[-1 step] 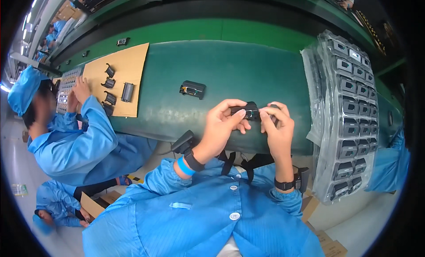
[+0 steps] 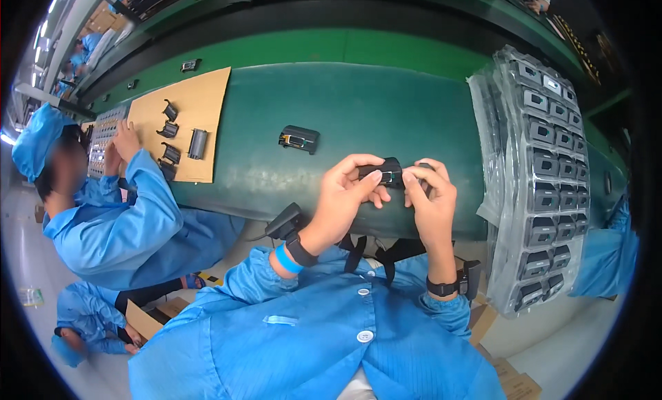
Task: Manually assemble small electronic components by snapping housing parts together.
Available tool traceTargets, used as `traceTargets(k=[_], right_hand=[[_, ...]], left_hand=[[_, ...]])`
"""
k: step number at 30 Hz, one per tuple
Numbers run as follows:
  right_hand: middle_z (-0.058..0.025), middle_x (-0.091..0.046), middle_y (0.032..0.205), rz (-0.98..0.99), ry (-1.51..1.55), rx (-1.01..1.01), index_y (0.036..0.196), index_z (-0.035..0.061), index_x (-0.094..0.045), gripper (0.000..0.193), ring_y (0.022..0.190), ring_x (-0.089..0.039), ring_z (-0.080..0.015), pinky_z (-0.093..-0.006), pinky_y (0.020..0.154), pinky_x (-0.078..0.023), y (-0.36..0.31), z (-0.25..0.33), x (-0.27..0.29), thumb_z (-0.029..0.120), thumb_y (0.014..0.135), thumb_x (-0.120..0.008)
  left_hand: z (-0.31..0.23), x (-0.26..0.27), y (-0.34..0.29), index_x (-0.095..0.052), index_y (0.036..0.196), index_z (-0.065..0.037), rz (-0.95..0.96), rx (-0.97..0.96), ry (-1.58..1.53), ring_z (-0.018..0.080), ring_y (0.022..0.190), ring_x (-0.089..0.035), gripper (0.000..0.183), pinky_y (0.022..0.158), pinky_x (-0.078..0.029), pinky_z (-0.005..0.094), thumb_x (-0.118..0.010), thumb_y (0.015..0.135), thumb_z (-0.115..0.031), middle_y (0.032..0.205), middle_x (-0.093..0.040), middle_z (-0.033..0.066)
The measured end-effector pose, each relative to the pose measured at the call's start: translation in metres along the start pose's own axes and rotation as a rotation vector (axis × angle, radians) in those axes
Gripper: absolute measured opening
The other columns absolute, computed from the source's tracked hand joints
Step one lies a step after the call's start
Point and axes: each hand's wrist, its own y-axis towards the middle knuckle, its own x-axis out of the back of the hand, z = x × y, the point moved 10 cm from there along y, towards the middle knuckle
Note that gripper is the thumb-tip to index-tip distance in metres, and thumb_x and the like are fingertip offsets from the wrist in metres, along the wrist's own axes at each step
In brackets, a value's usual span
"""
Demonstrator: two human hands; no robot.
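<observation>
My left hand [image 2: 350, 187] is closed round a small black plastic housing [image 2: 391, 164], thumb along its near side and fingers behind. A light-edged opening shows at its right end. My right hand [image 2: 433, 193] is at that end, thumb and forefinger pinched together beside the opening. A dark grey part [image 2: 427, 168] shows between its fingers, mostly hidden, so its kind cannot be made out. On the green mat [image 2: 386, 100], beyond my left hand, lies another black housing [image 2: 299, 139] with its inner parts exposed.
At right, stacked clear plastic trays [image 2: 491, 152] hold rows of grey-black housings [image 2: 545, 163]. Left of the mat, a cardboard sheet [image 2: 212, 103] carries several black parts [image 2: 198, 144]. A co-worker in blue [image 2: 131, 214] works at the left, another person [image 2: 89, 317] is lower down, and a blue sleeve shows at far right.
</observation>
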Motion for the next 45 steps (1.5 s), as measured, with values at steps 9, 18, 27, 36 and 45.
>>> traceTargets(k=[9, 18, 27, 36, 45], right_hand=[[-0.0106, -0.058, 0.116, 0.001, 0.045, -0.049, 0.102, -0.0036, -0.076, 0.015, 0.072, -0.054, -0.0062, -0.0232, 0.058, -0.045, -0.005, -0.01, -0.006, 0.007, 0.092, -0.077], [-0.0144, -0.056, 0.113, -0.16, -0.353, 0.166, 0.102, -0.0005, -0.075, 0.017, 0.073, -0.055, -0.0145, -0.0318, 0.067, -0.048, -0.013, 0.012, -0.01, 0.012, 0.091, -0.075], [-0.0145, -0.054, 0.12, -0.125, -0.267, 0.084, 0.12, 0.0007, -0.069, 0.025, 0.076, -0.056, -0.0169, -0.0331, 0.07, -0.05, -0.003, 0.003, 0.029, 0.002, 0.097, -0.057], [-0.0135, -0.067, 0.09, -0.011, -0.797, 0.218, 0.115, -0.0009, -0.072, 0.028, 0.079, -0.064, -0.0213, -0.0308, 0.074, -0.05, -0.013, 0.041, 0.055, 0.001, 0.087, -0.076], [-0.0065, -0.07, 0.087, -0.002, -0.004, -0.168, 0.115, -0.0072, -0.071, 0.021, 0.071, -0.062, -0.0101, -0.0249, 0.062, -0.05, -0.026, 0.013, 0.066, 0.0, 0.095, -0.071]], left_hand=[[-0.001, -0.011, 0.0, -0.065, 0.122, 0.006, 0.017, -0.066, 0.127, 0.0234, 0.089, -0.076, 0.021, 0.073, -0.063, 0.0314, -0.064, 0.101, -0.001, 0.107, -0.073, 0.0179], [0.004, -0.01, -0.004, -0.065, 0.122, 0.005, -0.086, -0.139, 0.26, 0.0187, 0.102, -0.073, 0.022, 0.079, -0.061, 0.0289, -0.065, 0.101, -0.001, 0.116, -0.073, 0.014], [-0.002, 0.009, 0.002, -0.061, 0.123, 0.005, -0.158, -0.161, 0.167, 0.0198, 0.096, -0.074, 0.026, 0.076, -0.063, 0.0305, -0.069, 0.098, 0.001, 0.11, -0.073, 0.0166], [-0.007, 0.011, 0.001, -0.059, 0.114, 0.002, -0.186, -0.167, 0.12, 0.0153, 0.082, -0.071, 0.024, 0.069, -0.061, 0.0293, -0.073, 0.094, 0.002, 0.102, -0.07, 0.0115], [0.001, 0.014, -0.002, -0.061, 0.114, 0.001, -0.178, -0.146, 0.123, 0.0153, 0.081, -0.07, 0.024, 0.071, -0.061, 0.0293, -0.074, 0.095, -0.001, 0.104, -0.069, 0.0112]])
